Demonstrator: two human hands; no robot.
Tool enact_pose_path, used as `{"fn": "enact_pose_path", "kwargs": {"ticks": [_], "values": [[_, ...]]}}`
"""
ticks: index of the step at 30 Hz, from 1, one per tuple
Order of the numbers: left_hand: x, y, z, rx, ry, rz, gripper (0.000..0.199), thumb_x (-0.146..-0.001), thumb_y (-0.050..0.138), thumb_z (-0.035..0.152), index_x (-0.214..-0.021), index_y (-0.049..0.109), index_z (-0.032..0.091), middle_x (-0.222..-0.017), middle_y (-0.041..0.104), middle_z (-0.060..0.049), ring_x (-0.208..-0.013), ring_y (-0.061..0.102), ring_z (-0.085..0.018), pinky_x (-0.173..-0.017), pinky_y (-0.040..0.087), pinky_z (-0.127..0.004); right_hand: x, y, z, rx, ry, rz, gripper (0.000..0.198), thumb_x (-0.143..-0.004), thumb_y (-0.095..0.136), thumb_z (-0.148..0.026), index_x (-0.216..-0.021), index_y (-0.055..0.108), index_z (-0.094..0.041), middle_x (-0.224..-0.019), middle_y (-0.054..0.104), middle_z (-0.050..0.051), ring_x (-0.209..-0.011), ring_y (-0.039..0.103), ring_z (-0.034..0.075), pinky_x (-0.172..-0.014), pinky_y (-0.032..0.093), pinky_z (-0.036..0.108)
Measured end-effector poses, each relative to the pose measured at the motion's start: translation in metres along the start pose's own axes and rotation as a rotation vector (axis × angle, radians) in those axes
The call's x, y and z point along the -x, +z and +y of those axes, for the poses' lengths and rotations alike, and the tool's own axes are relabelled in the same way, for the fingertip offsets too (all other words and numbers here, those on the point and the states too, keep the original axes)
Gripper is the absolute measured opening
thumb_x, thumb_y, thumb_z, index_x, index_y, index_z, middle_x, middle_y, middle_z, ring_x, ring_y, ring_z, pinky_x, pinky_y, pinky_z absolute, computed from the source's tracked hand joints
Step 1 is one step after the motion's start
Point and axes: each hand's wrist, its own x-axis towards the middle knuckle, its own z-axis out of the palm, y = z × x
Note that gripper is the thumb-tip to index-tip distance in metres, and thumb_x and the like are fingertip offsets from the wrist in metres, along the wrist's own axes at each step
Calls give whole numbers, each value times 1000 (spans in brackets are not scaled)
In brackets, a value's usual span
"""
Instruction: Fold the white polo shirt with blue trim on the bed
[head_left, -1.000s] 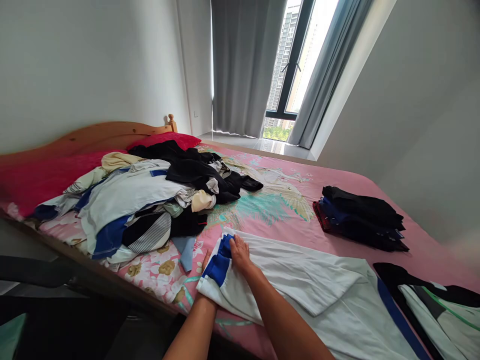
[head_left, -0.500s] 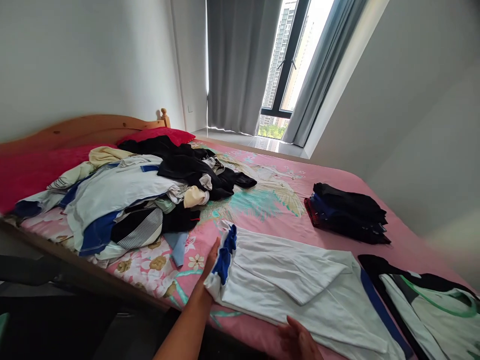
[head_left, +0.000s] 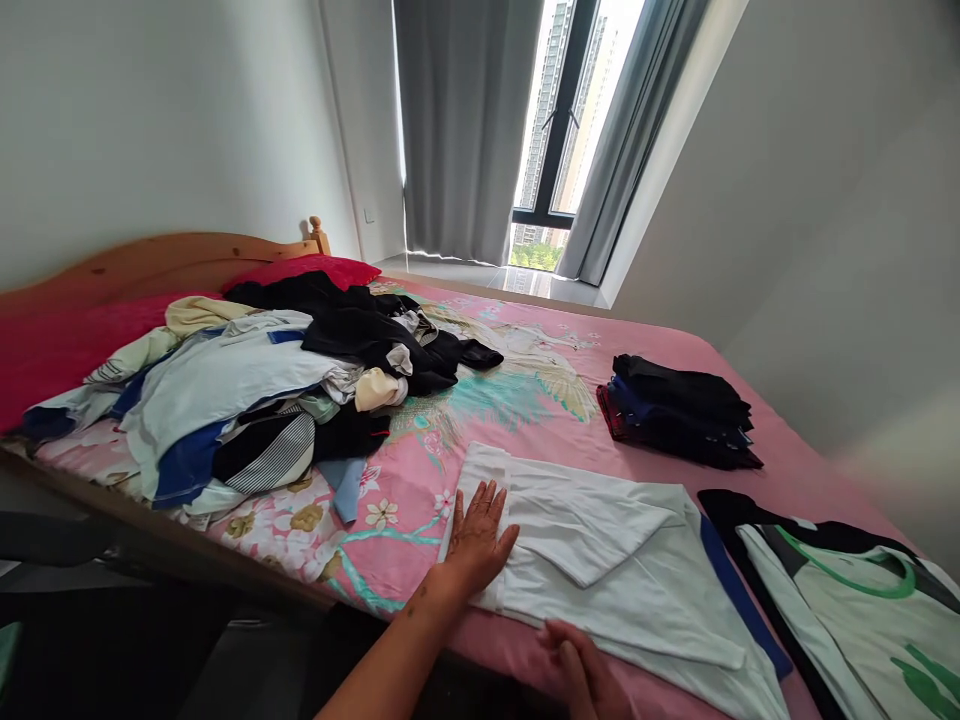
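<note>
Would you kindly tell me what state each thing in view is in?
White shirt, laid out, one end folded over
Left hand, open, palm down on the white shirt
Right hand, partly curled
Clothes pile, jumbled
Dark clothes stack, folded
Green-collared shirt, laid flat
Curtains, drawn apart

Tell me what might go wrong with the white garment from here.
Creases might get pressed in: the left hand lies flat on one end of the white garment, whose top layer shows wrinkles.

It could slip off the bed if pulled, since it lies close to the near edge.

Moving its blue-edged end might rumple the shirt with the green collar, which lies close beside it.
</note>
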Motion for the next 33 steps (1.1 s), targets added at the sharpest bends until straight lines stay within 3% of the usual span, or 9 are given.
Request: {"fn": "enact_pose_path", "kwargs": {"ticks": [4,7,9,12,15,18,24,29,33], "values": [[26,-3,-7,-54,38,26,57,-90,37,45,-142,31,24,-152,21,-7,-141,14,-26,-112,0,-58,-48,22,-45,135,-318,-227,33,-88,45,-41,-109,63,-23,-113,64,7,-108,58,21,-95,46,37],[39,7,-12,-33,-13,-28,63,-88,40,44,-145,21,26,-153,18,-6,-141,11,-27,-111,0,-61,-89,66,-61,279,-550,-421,31,-90,43,-35,-115,59,-25,-119,61,6,-116,52,20,-102,40,40],[42,11,-13,-4,-43,-50,68,-87,41,46,-146,14,27,-154,15,-5,-141,9,-28,-110,0,-62,-122,97,-62,403,-633,-502,31,-90,40,-32,-113,60,-24,-119,61,6,-118,50,19,-102,39,40],[44,9,-15,48,-58,-90,68,-86,40,52,-145,17,29,-154,11,-4,-142,5,-28,-110,0,-62,-179,136,-60,734,-497,-503,35,-92,34,-30,-117,57,-20,-121,59,7,-117,49,17,-102,35,34],[46,3,-15,110,-66,-115,67,-86,35,56,-145,18,30,-154,9,-2,-142,2,-27,-111,-2,-61,-231,163,-55,888,-379,-523,40,-92,31,-37,-116,58,-18,-118,60,9,-113,51,20,-97,35,34],[49,-2,-16,175,-75,-114,67,-86,34,59,-145,17,33,-154,8,0,-142,1,-26,-111,-3,-60,-263,183,-48,991,-301,-600,47,-90,32,-50,-102,66,-20,-106,65,11,-105,55,23,-89,39,34],[50,-3,-18,246,-78,-117,67,-86,35,59,-145,17,33,-154,6,2,-142,1,-26,-112,-4,-59,-275,206,-28,1130,-207,-697,62,-80,35,-70,-86,69,-19,-94,68,13,-94,61,25,-80,41,34],[47,-2,-18,250,-77,-116,66,-87,39,54,-145,15,34,-154,6,1,-142,2,-26,-112,-5,-60,-271,210,-19,1185,-179,-602,55,-84,36,-63,-99,65,-18,-102,66,14,-99,60,25,-83,39,35],[46,-5,-19,243,-39,-96,69,-84,45,54,-144,19,34,-154,12,-1,-141,7,-29,-111,0,-62,-261,208,-35,1179,-156,-515,53,-91,26,-55,-107,61,-18,-106,65,14,-103,58,24,-86,38,36]]}}
